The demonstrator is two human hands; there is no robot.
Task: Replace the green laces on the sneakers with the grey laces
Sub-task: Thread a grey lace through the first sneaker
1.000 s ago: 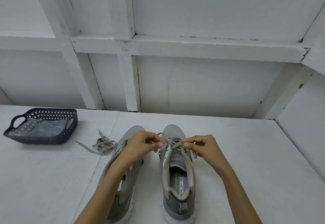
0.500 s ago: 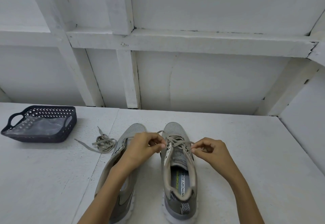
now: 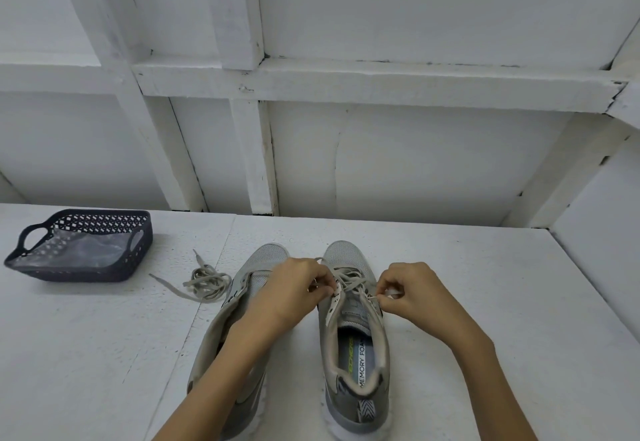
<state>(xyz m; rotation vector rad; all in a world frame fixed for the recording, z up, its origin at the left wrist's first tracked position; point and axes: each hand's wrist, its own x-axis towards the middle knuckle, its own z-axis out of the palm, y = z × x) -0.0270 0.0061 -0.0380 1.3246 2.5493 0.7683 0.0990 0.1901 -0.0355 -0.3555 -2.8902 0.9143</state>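
Two grey sneakers stand side by side on the white table, toes away from me. The right sneaker (image 3: 356,354) has a pale greyish lace (image 3: 348,279) threaded through its upper eyelets. My left hand (image 3: 294,288) pinches the lace at the shoe's left eyelet row. My right hand (image 3: 408,291) pinches a lace end at the right eyelet row. The left sneaker (image 3: 242,302) lies partly under my left forearm and shows no lace. A loose lace bundle (image 3: 204,283) lies on the table left of the shoes.
A dark blue perforated basket (image 3: 83,267) holding a clear plastic bag sits at the far left of the table (image 3: 485,302). A white framed wall rises behind, and a side wall borders the table on the right.
My hands have drawn slightly apart along the right sneaker's eyelets, the right hand pulling the lace end outward. The view has shifted a little.
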